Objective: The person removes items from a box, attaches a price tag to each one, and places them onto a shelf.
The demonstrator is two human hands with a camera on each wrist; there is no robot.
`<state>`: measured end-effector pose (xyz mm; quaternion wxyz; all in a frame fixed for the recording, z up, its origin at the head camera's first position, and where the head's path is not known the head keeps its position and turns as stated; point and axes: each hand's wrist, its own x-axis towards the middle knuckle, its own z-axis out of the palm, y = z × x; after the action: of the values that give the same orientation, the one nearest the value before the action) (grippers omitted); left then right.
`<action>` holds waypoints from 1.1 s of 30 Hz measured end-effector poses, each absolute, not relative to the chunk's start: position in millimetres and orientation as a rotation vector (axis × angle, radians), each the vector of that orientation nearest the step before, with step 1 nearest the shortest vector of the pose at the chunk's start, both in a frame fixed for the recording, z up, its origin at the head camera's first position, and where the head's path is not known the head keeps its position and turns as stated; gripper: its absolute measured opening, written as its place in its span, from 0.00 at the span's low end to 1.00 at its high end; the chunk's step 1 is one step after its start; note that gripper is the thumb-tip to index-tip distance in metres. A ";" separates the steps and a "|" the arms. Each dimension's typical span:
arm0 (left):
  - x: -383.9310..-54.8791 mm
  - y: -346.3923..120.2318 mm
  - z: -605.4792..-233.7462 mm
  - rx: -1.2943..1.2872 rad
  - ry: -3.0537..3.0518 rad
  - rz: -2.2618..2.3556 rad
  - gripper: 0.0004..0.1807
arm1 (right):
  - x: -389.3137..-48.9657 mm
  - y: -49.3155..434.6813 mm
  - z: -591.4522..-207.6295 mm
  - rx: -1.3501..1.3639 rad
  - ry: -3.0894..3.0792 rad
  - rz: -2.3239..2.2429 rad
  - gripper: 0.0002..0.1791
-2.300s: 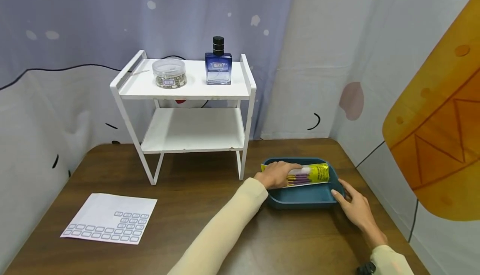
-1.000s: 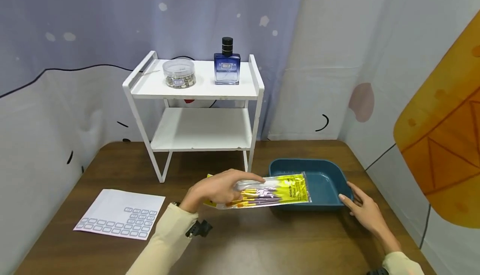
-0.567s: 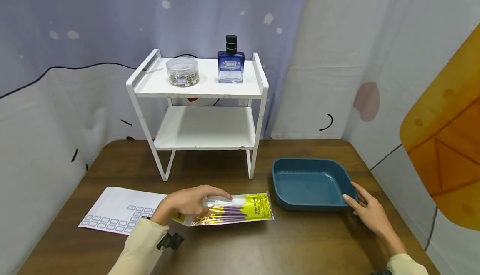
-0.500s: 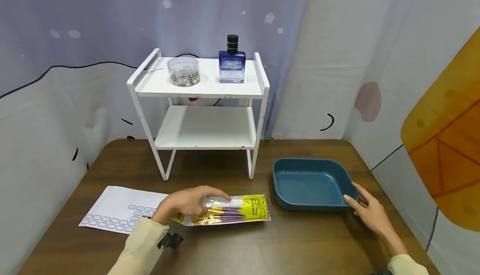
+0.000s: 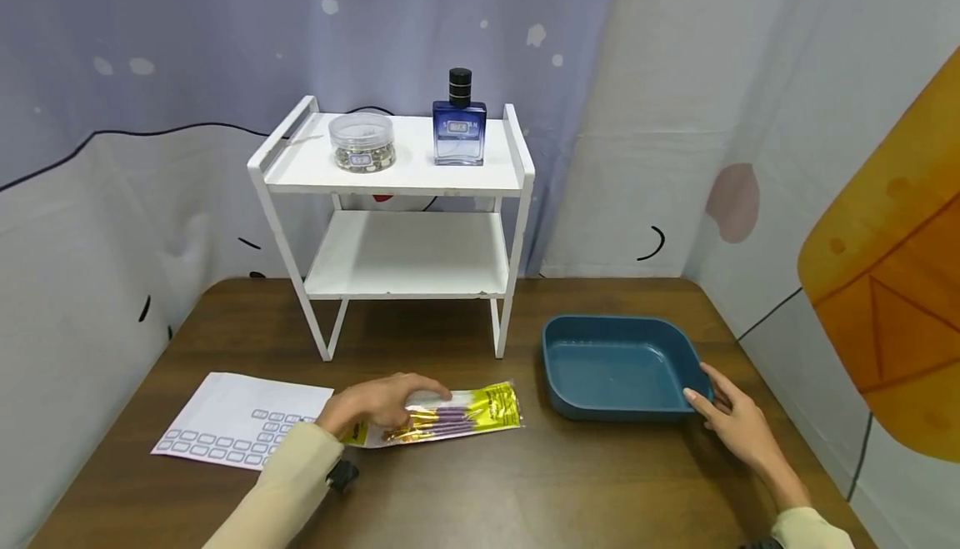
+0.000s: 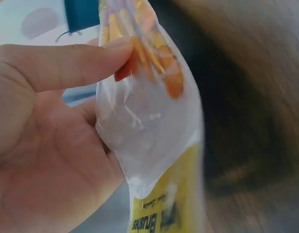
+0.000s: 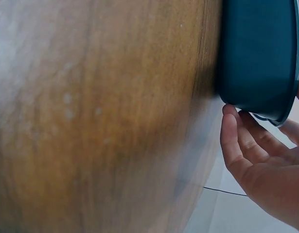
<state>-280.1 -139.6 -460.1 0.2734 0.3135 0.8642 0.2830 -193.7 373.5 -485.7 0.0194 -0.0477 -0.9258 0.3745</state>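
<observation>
In the head view my left hand (image 5: pixel 384 403) grips a clear and yellow packet of paintbrushes (image 5: pixel 457 420) with purple handles, low over the table and left of the tray. The left wrist view shows the thumb pressed on the plastic near the orange brush tips, with the packet (image 6: pixel 154 116) hanging past the palm. At the right, my right hand (image 5: pixel 738 424) holds the near right corner of a teal tray (image 5: pixel 622 411). Its thumb lies over the rim, and in the right wrist view the fingers (image 7: pixel 237 141) reach against the tray's outer wall.
A white two-tier shelf (image 5: pixel 408 253) stands at the back, bearing a clear lidded jar (image 5: pixel 362 145) and a blue perfume bottle (image 5: pixel 459 128). A sheet of printed labels (image 5: pixel 232 420) lies at the left beside my left forearm. Curtains close in behind the table (image 5: pixel 465 507).
My left hand has lifted the packet of paintbrushes out of the teal tray and carried it left and nearer to me. My right hand has stayed on the tray's corner.
</observation>
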 end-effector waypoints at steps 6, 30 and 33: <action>-279.0 -135.4 -467.9 0.764 2.442 0.662 0.43 | -193.0 372.9 -483.6 -0.142 -2.879 1.158 0.42; -277.8 -177.1 -457.9 0.937 2.815 0.981 0.25 | -191.1 372.7 -481.2 -0.134 -2.886 1.037 0.42; -273.0 -197.5 -452.0 0.857 2.922 1.092 0.23 | -189.7 368.6 -477.5 -0.131 -2.835 0.955 0.41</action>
<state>-273.0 -197.5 -452.0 -0.0465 0.2647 0.9023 0.3372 -189.7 368.6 -477.5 0.0735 -0.0437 -0.9442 0.3180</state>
